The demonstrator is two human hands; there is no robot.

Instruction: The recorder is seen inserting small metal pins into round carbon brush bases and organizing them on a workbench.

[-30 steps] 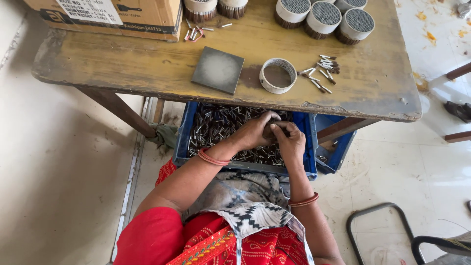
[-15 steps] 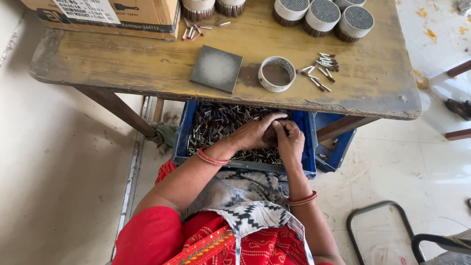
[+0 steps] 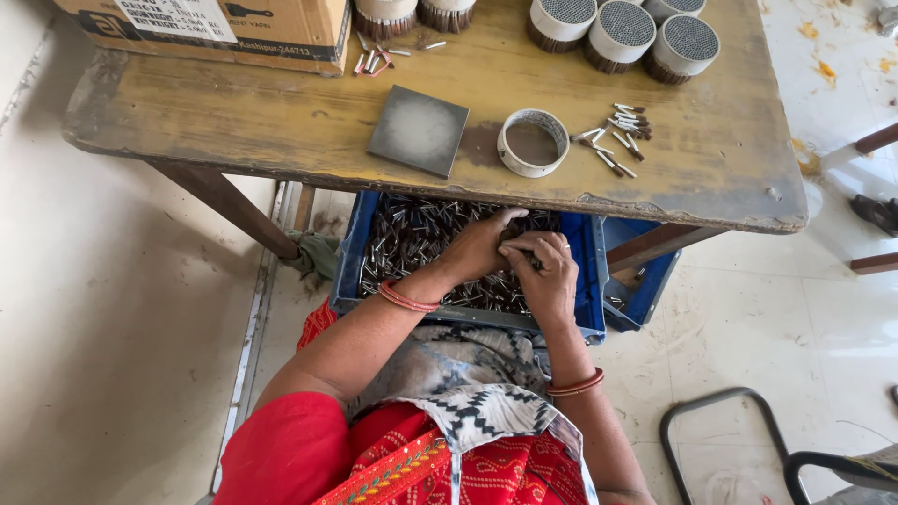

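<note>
- A cardboard box is sitting at the far left of the wooden tabletop, with a few loose small metal pieces lying just beside its right end.
- A dark square plate is lying flat near the middle of the tabletop, close to its near edge.
- Under that near edge, a blue crate is holding a heap of small metal pins.
- Your left hand is reaching into the crate, its fingers curling down onto the pins; I cannot tell how many it is gripping.
- Your right hand is lying just beside the left one, touching it at the fingertips, and is closing over a small bunch of pins.
- A red bangle is circling each of your wrists.
- An open white ring is standing on the tabletop right of the square plate, directly beyond your hands.
- A small scatter of pins is lying just right of the ring.
- Round bundles packed with pins are standing along the far right of the tabletop.
- A second blue crate is peeking out behind the first, to the right.
</note>
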